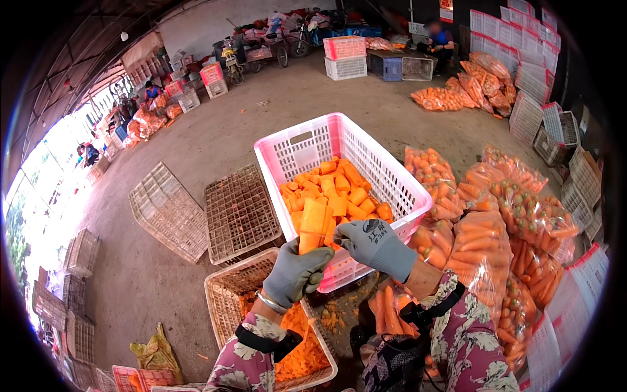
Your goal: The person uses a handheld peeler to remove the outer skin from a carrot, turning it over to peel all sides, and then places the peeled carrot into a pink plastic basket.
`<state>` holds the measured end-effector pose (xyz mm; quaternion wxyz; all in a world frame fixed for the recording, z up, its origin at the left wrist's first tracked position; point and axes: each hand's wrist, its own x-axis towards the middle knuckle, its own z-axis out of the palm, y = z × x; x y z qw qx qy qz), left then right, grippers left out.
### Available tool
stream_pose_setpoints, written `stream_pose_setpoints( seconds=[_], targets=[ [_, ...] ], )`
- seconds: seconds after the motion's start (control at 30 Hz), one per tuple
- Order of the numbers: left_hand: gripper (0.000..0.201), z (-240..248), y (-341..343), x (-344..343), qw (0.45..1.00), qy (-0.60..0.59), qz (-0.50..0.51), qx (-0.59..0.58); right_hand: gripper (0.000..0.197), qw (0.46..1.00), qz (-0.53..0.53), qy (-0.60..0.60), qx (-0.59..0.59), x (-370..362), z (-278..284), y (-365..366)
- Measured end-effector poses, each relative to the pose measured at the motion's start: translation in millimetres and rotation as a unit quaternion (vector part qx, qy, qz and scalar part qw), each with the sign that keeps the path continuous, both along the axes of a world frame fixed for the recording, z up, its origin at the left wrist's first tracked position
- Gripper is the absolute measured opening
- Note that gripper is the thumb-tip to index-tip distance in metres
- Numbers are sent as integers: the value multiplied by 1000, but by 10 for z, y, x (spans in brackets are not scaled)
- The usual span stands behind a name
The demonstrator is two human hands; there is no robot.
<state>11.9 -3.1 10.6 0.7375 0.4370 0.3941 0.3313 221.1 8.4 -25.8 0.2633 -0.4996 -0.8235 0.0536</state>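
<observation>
My left hand (294, 273), in a grey work glove, is closed round a thick, peeled carrot piece (315, 225). My right hand (375, 247), gloved the same way, is closed just right of it. Orange shows at its fingertips, but what its fingers hold is hidden. Both hands are over the near edge of a white and pink plastic crate (395, 171), partly filled with cut carrot pieces (336, 189). Below my left hand stands a dingy crate (222, 297) with orange peelings (300, 349) in it.
Clear bags of carrots (480, 242) crowd the right side. An upturned crate (241, 209) and a tilted crate (171, 212) sit to the left. Stacked crates (345, 57) stand farther back. A seated person (439, 46) is at the far right, near more carrot bags (480, 81).
</observation>
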Motion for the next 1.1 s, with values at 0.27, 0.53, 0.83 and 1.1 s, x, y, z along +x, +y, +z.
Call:
stream_pose_setpoints(
  seconds=[0.27,0.53,0.83,1.1],
  targets=[
    [12,-119,-156,-107,996,-78,-35,-34,12,998,48,-11,46,-42,-36,-93],
    [10,-100,-169,12,992,-84,-88,-39,12,997,44,-40,58,84,-34,-106],
    [17,-124,-198,-46,996,2,-80,-35,11,997,43,-68,-5,11,-64,-92],
    [13,-92,-83,26,994,-12,-101,-40,14,992,25,-103,-73,105,61,-141]
  ],
)
